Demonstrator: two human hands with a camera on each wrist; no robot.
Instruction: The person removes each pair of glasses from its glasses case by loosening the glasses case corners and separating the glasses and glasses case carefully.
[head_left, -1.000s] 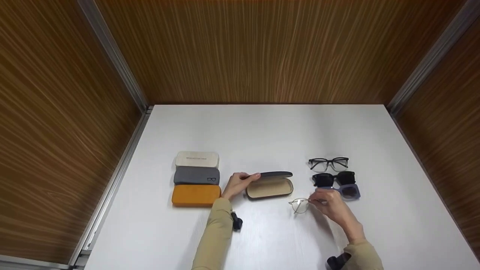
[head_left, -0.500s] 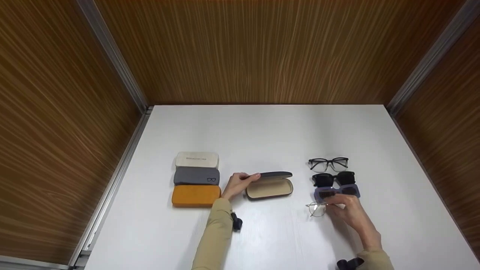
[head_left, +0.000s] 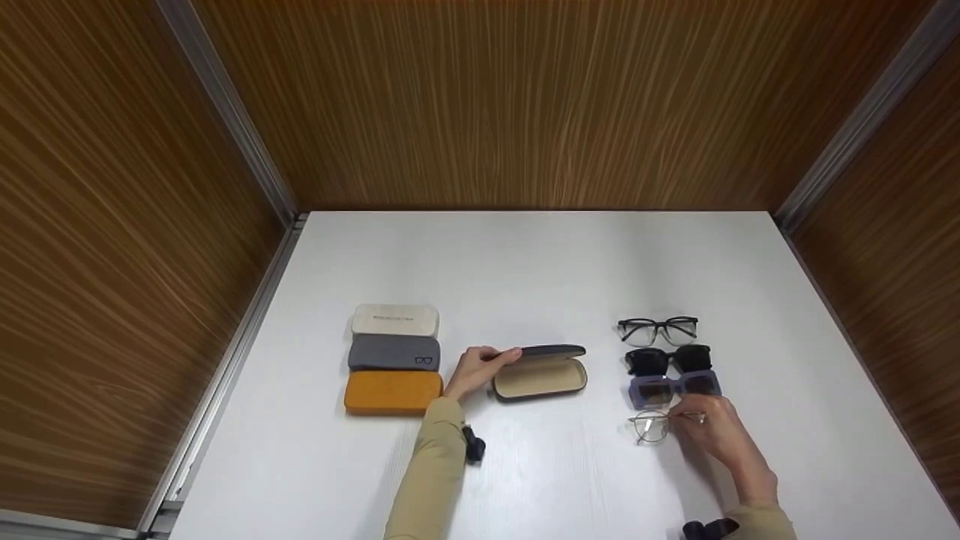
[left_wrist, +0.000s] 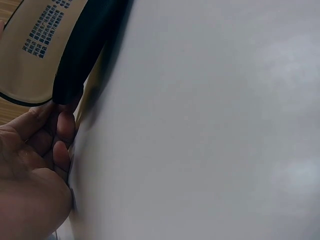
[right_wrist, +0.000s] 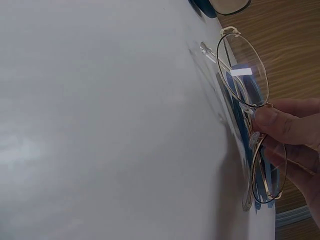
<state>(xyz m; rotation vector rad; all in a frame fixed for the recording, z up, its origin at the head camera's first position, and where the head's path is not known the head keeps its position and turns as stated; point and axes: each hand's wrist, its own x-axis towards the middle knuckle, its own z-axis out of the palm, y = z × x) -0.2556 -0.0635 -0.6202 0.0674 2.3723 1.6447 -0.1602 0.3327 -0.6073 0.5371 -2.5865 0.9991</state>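
Observation:
My left hand [head_left: 474, 369] grips the left end of a dark glasses case [head_left: 541, 379] with a beige lining. The case lies with its lid raised and nothing inside it; the left wrist view shows printed text on the lining [left_wrist: 42, 30]. At the right, my right hand [head_left: 721, 431] pinches thin metal-framed eyeglasses [head_left: 651, 426] at the bridge, thumb in front, as the right wrist view shows. Their temples are folded in behind the round lenses [right_wrist: 243, 71]. These eyeglasses are close over the table, just on the near side of blue-framed sunglasses [head_left: 651, 391].
Black sunglasses [head_left: 649, 361] and black-rimmed eyeglasses [head_left: 657, 328] lie in a column beyond the blue pair. On the left, a cream case [head_left: 395, 319], a grey case [head_left: 394, 352] and an orange case [head_left: 394, 392] lie closed, one before another. Wood-grain panels [head_left: 525, 105] wall the white table.
My right hand has carried the metal-framed eyeglasses rightward and slightly nearer, from beside the case to in front of the blue sunglasses. My left hand and the case stay put.

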